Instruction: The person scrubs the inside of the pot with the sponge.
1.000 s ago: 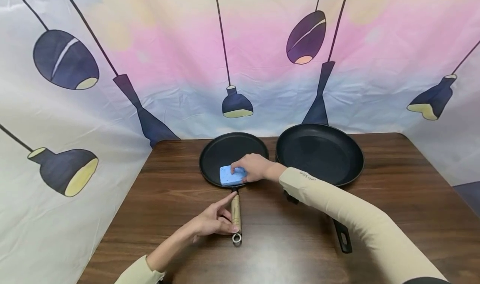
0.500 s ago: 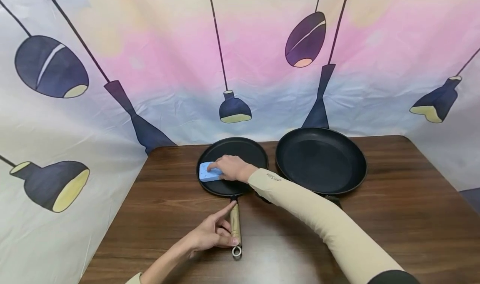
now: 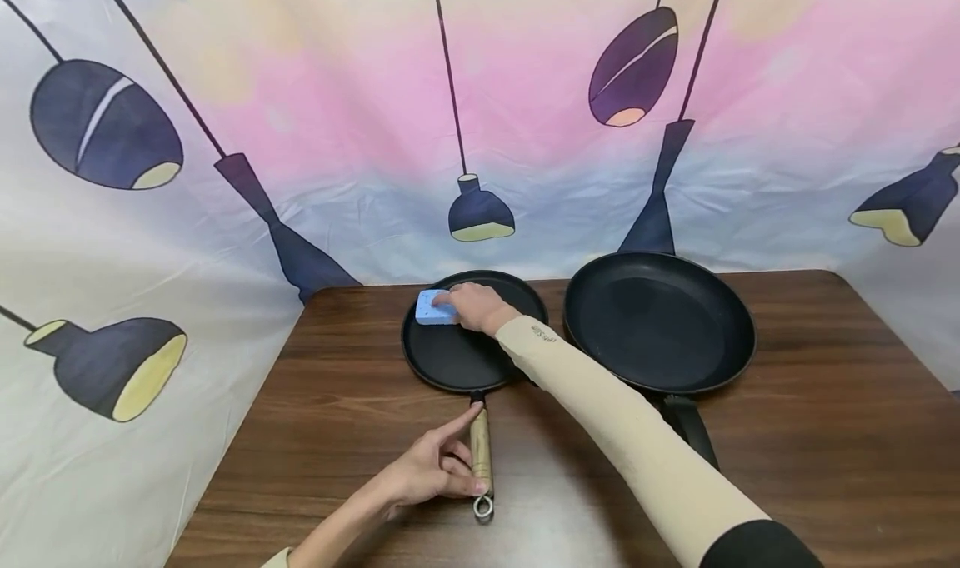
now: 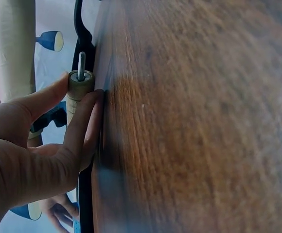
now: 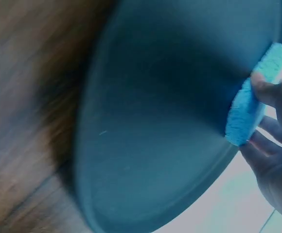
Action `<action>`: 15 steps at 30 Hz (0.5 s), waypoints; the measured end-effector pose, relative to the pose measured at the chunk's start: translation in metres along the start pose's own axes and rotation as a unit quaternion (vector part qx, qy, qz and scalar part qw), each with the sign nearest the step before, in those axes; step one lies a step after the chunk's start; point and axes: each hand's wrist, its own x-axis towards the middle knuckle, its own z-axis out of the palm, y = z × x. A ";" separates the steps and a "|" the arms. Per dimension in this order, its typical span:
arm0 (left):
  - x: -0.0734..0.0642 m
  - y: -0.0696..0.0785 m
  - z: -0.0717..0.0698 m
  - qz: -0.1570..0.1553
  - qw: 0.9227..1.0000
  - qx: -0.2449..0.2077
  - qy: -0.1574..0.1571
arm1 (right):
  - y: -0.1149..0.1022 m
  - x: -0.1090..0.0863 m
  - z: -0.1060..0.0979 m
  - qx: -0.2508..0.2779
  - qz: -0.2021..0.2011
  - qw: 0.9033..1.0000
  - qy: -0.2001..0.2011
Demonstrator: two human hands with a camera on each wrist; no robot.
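Observation:
A flat black pan (image 3: 465, 356) with a low rim lies at the back of the table. Its wooden handle (image 3: 481, 451), ending in a metal ring, points toward me. My left hand (image 3: 427, 468) grips this handle from the left, thumb near the ring end and index finger stretched toward the pan; the left wrist view shows fingers under the handle (image 4: 80, 87). At the far left part of the pan, my right hand (image 3: 476, 306) pinches a blue sponge (image 3: 435, 308) against the surface. In the right wrist view, thumb and fingers hold the sponge (image 5: 253, 102) on opposite sides.
A larger, deeper black frying pan (image 3: 660, 322) stands to the right, its black handle (image 3: 693, 430) partly behind my right sleeve (image 3: 600, 418). The brown wooden table (image 3: 337, 368) ends at a cloth backdrop (image 3: 360, 118) printed with lamps.
My right hand has slid the sponge from the pan's near side to the left, then away toward the far left rim. The left hand keeps its grip on the handle.

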 end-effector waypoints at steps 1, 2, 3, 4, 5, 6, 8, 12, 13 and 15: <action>0.000 0.000 0.000 0.002 1.000 -0.002 0.003 | 0.002 0.000 0.000 -0.008 0.006 1.000 0.005; -0.001 0.000 0.001 0.003 1.000 -0.005 0.005 | 0.003 0.000 0.000 -0.015 0.013 1.000 0.009; -0.002 -0.001 0.001 0.005 1.000 -0.007 0.007 | 0.005 0.000 0.001 -0.023 0.021 0.999 0.011; -0.002 -0.001 0.001 0.005 1.000 -0.008 0.009 | 0.006 0.000 0.001 -0.028 0.029 0.999 0.012; -0.003 -0.001 0.002 0.005 1.000 -0.008 0.011 | 0.008 0.000 0.001 -0.033 0.039 0.999 0.012; -0.003 -0.001 0.002 0.005 1.000 -0.007 0.012 | 0.010 0.000 0.001 -0.036 0.049 0.998 0.012; -0.004 -0.001 0.002 0.006 1.000 -0.004 0.013 | 0.015 0.000 0.001 -0.039 0.068 0.997 0.011; -0.003 0.000 0.002 0.012 1.000 0.008 0.013 | 0.025 -0.004 -0.001 -0.037 0.102 0.994 0.015; -0.003 0.000 0.002 0.012 1.000 0.009 0.012 | 0.028 -0.006 -0.002 -0.035 0.110 0.993 0.014; -0.002 0.000 0.002 0.010 1.000 0.012 0.012 | 0.034 -0.010 -0.003 -0.031 0.124 0.992 0.011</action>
